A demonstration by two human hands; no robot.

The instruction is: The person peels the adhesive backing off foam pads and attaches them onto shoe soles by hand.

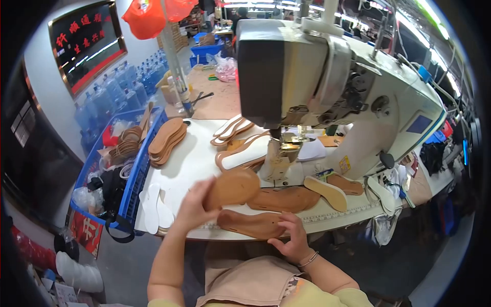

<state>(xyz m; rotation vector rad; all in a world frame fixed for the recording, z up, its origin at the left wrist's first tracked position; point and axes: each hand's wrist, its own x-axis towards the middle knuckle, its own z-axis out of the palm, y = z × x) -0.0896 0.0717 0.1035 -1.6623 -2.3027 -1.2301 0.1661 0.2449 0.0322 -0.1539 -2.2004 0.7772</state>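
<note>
Raised above the table's front part, a brown insole (234, 188) is gripped by my left hand (196, 203), slightly blurred. Below it, another brown insole (248, 224) lies at the table's front edge, and my right hand (295, 236) touches its right end with fingers apart. Just behind lie more brown insoles (284, 198), in front of the sewing machine's post (279, 165). To their right rests a beige insole (327, 193).
The sewing machine (307, 77) rises at centre right. A stack of brown insoles (168, 139) and white insoles (153, 207) lie on the left of the white table (197, 134). Beside it stands a blue crate (134, 176). White-lined insoles (245, 153) lie behind my hands.
</note>
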